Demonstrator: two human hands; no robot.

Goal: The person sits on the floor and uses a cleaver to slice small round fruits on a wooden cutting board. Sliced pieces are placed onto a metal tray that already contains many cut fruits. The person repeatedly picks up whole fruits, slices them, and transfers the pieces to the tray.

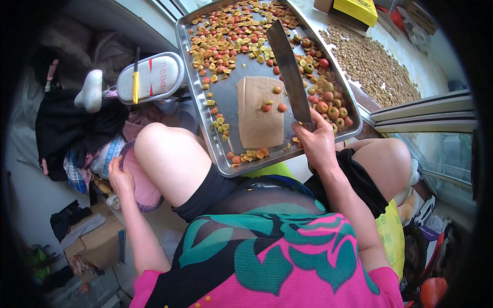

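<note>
My right hand (317, 144) grips the lower end of a large knife (290, 73), whose broad dark blade points up and away over a metal tray (225, 171). On the tray lies a piece of cardboard (262, 129) bearing a whole small fruit (277, 89) and several others close by, one with a cut piece on it. Many cut fruit pieces (219, 46) spread over the tray's far part, and whole red-green fruits (333, 112) are heaped at its right. My left hand (122, 179) is off the tray at the left, beside a pink cushion (144, 181), fingers apart, apparently holding nothing.
A yellow-handled knife (135, 86) lies on an oval lid (160, 77) left of the tray. Unshelled nuts, seemingly peanuts (369, 61), cover the floor at the far right, near a yellow box (356, 11). A cardboard box (96, 238) and clothes (77, 127) are at the left.
</note>
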